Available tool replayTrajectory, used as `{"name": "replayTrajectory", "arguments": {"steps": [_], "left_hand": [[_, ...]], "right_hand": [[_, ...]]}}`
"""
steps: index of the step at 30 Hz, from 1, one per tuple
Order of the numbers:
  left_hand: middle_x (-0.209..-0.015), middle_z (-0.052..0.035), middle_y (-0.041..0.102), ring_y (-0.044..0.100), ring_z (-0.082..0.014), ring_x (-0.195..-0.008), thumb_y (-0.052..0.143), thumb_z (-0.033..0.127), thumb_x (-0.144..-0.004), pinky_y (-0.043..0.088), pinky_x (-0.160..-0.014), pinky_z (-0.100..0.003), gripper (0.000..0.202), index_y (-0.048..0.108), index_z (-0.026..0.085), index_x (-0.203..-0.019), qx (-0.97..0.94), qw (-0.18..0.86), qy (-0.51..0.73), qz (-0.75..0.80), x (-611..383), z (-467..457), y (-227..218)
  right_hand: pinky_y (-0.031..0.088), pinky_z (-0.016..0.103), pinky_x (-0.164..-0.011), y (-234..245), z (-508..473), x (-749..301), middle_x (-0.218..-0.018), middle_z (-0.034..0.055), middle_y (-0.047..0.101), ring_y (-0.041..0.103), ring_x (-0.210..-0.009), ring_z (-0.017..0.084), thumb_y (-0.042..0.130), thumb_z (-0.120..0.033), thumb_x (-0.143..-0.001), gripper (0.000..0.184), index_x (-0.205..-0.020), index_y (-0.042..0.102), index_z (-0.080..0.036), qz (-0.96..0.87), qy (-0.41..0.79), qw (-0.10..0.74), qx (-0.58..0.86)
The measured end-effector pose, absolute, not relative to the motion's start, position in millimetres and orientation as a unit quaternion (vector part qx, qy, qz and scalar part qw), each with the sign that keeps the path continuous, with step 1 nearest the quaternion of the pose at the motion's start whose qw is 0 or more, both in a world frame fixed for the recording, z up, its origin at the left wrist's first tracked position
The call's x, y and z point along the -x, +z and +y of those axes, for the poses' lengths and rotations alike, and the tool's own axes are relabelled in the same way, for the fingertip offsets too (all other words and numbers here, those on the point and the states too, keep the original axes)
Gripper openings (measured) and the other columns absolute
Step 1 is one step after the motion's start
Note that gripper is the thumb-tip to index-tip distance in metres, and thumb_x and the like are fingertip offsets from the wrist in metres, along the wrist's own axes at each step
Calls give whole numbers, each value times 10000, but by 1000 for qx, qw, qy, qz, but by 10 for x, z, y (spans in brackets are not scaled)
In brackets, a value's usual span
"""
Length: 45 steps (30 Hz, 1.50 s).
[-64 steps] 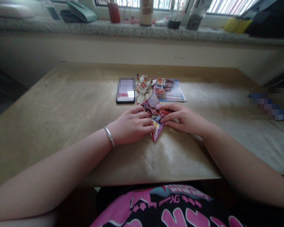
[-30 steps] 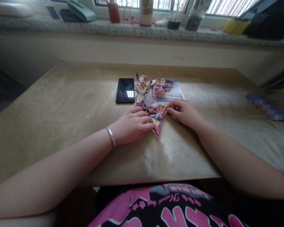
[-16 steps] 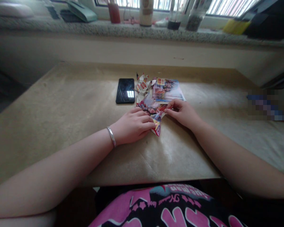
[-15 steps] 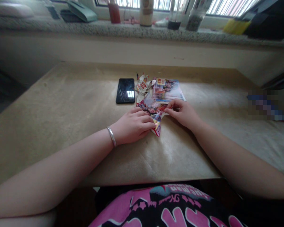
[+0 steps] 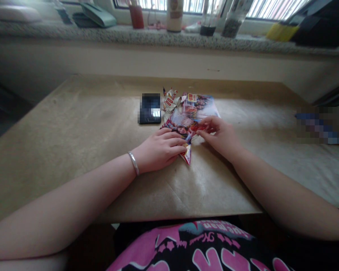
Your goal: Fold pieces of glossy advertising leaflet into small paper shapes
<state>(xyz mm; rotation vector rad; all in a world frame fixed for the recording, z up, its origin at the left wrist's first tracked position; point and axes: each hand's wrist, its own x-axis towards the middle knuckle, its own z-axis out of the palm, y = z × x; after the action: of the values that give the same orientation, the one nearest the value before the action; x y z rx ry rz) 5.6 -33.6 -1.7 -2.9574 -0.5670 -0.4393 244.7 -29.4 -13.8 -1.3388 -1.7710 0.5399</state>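
Observation:
A glossy, colourful printed packet (image 5: 183, 121) lies crumpled on the table in front of me, its pointed red-and-yellow corner turned toward me. My left hand (image 5: 166, 148), with a silver bangle at the wrist, rests palm down over the packet's near left part, fingers stretched out across it. At the packet's right edge, my right hand (image 5: 219, 133) pinches the printed material between thumb and fingertips. Just beyond lies a stack of picture sheets or cards (image 5: 207, 105) with a yellow label; the packet overlaps its near left side. The exact grip under the right fingers is partly hidden.
A crumpled wrapper (image 5: 170, 99) lies behind the packet, beside a black phone-like device (image 5: 149, 109). A blurred blue item (image 5: 318, 126) is at the table's right. Bottles and jars (image 5: 174, 17) line the stone windowsill (image 5: 147, 35) at the back.
The packet has spread out flatter and now overlaps more of the picture stack. My right fingers have lifted and shifted slightly at its edge. My left hand has barely moved.

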Motion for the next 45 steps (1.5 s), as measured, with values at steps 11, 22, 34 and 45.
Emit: {"name": "replayTrajectory", "arguments": {"steps": [11,22,34,45], "left_hand": [[-1169,-56,672,585,-222,-1091,405,384,-950,383,-1000,-403,359,639,213,-1162,944,39,-209,-251,9,-273,61],[-1411,-120,434,379,-377,-1303,310,524,-931,309,-1068,-563,497,621,272,-1226,742,13,-165,-649,262,246,-113],[-1377,-116,482,443,-340,-1264,378,369,-883,317,-1089,-518,483,564,237,-1309,747,14,-218,-628,240,190,-36],[-1126,-97,645,566,-265,-1101,376,345,-889,421,-977,-441,386,682,183,-1060,804,-32,-290,-518,178,93,46]], "right_hand": [[409,278,-560,-180,-220,-2494,-651,-36,581,506,-556,119,695,-303,-738,269,-987,646,-210,-674,266,415,550],[381,261,-508,-184,-226,-2471,-611,-51,550,481,-525,110,678,-292,-740,294,-1018,633,-208,-683,287,400,540],[374,259,-494,-161,-228,-2465,-597,-54,542,475,-511,111,679,-283,-730,307,-1022,631,-202,-686,289,395,539],[394,268,-526,-171,-225,-2468,-645,-26,590,483,-545,118,671,-300,-739,286,-1007,658,-201,-689,289,385,541]]}}
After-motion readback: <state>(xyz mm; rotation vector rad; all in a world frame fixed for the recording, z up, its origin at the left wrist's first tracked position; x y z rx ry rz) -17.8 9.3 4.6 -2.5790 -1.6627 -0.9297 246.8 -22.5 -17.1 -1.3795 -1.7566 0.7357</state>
